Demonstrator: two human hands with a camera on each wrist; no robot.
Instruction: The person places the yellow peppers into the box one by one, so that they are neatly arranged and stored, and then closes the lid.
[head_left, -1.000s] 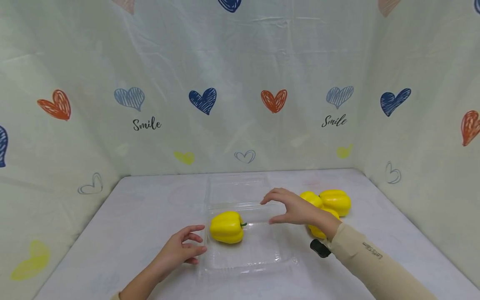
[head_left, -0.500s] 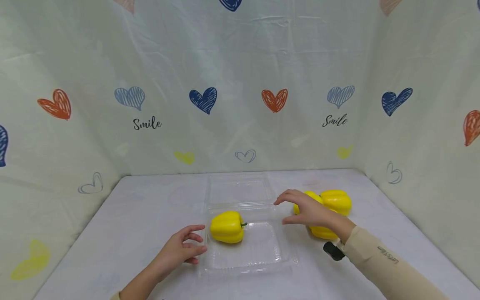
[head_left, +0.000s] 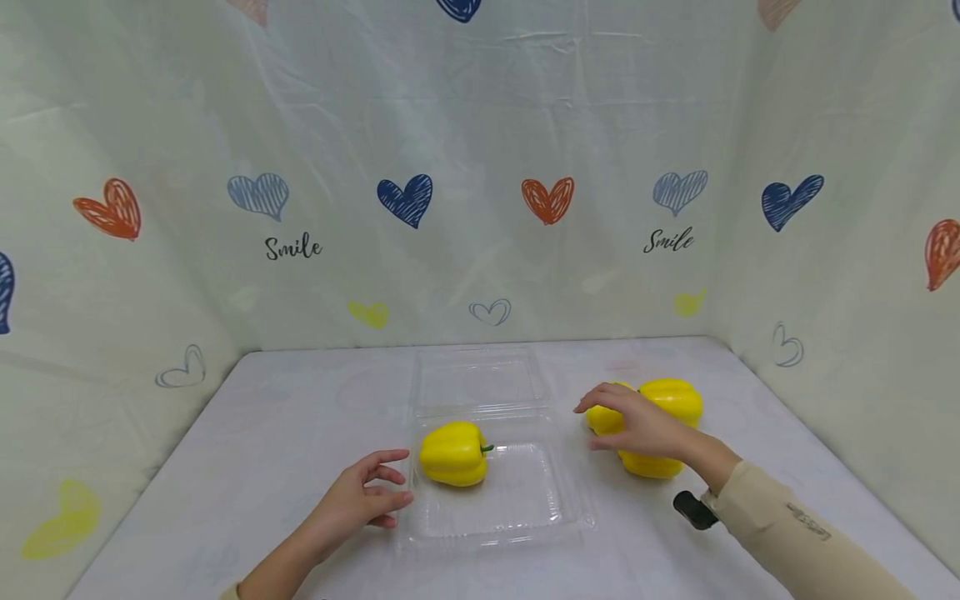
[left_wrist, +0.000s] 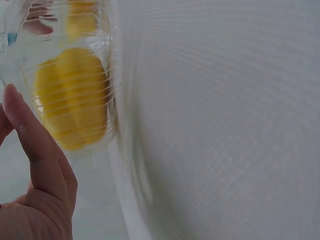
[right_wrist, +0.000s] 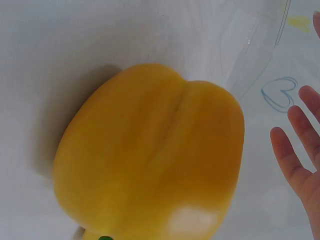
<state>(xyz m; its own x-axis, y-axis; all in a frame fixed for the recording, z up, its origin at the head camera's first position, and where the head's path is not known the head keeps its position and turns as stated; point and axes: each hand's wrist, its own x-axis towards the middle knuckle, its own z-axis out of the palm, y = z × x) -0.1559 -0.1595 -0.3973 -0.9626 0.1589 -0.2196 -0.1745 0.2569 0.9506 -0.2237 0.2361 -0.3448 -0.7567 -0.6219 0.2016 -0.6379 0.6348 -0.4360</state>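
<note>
A yellow bell pepper (head_left: 453, 454) with a green stem lies on its side in the left part of a clear plastic clamshell box (head_left: 517, 508). By the box's left rim is my left hand (head_left: 352, 504), fingers relaxed; in the left wrist view a fingertip (left_wrist: 12, 95) comes up to the rim, and whether it touches I cannot tell. My right hand (head_left: 648, 425) hovers over a cluster of yellow bell peppers (head_left: 651, 467) right of the box, thumb and fingers spread, holding nothing. It partly hides them. One pepper (right_wrist: 150, 160) fills much of the right wrist view beside the fingers.
The box's lid (head_left: 480, 379) lies folded back behind its base. Another pepper (head_left: 675, 400) sits at the back right of the cluster. A white cloth table (head_left: 285, 442) bears everything, and a heart-printed curtain (head_left: 480, 267) hangs behind it.
My right hand has moved right, from above the box's right side to over the pepper cluster. My left hand and the pepper in the box have stayed put.
</note>
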